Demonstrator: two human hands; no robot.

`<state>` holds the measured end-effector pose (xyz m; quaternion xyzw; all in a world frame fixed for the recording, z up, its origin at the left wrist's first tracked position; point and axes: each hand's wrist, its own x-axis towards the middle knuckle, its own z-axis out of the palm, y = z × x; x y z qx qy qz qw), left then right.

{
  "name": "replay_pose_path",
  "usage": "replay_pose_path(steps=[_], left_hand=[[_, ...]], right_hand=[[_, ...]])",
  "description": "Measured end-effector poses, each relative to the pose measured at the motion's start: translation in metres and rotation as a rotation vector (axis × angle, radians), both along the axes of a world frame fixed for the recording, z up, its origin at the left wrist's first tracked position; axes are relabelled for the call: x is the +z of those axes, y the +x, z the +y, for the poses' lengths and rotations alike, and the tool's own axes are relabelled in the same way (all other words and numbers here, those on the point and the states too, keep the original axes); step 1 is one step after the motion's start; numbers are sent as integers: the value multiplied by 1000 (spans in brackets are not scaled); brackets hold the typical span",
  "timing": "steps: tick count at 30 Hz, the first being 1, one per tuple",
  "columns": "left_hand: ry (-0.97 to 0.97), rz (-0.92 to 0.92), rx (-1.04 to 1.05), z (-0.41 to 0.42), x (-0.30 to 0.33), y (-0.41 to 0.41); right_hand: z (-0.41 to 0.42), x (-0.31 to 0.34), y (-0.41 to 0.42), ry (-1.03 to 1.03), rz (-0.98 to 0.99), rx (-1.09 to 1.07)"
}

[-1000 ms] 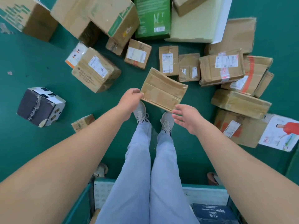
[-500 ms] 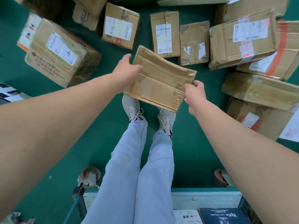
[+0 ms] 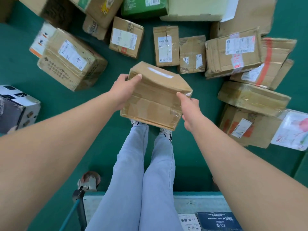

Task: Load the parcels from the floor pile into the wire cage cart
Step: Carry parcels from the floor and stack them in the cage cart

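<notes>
Green floor, scattered cardboard parcels; cart edge at the bottom, dark blue box inside.
Taped brown parcel held off the floor above the shoes: left hand grips its left end, right hand clasps its right.

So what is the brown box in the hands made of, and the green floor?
The brown box held by the left hand and right hand looks like corrugated cardboard, matte brown with creased edges. The shiny strips across it seem to be clear plastic packing tape, since they catch the light. The green floor looks smooth and evenly coloured, perhaps painted or coated; I cannot tell which.
</notes>
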<state>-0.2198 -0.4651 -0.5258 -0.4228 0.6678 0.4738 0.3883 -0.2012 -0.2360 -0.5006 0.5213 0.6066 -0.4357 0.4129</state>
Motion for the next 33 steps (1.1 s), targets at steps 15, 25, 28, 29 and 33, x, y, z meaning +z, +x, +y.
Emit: replay_pose_path(steps=[15, 25, 28, 29, 33], left_hand=[[77, 112, 366, -97, 349, 58], [22, 125, 739, -99, 436, 161], [-23, 149, 835, -65, 459, 187], [-51, 162, 879, -50, 466, 199], [-135, 208, 1026, -5, 483, 232]], right_hand=[[-71, 315, -26, -46, 24, 478], [-120, 411, -56, -123, 209, 1253], [-120, 425, -62, -135, 257, 1434], [-120, 431, -60, -153, 270, 1506], [-117, 446, -48, -199, 300, 1733]])
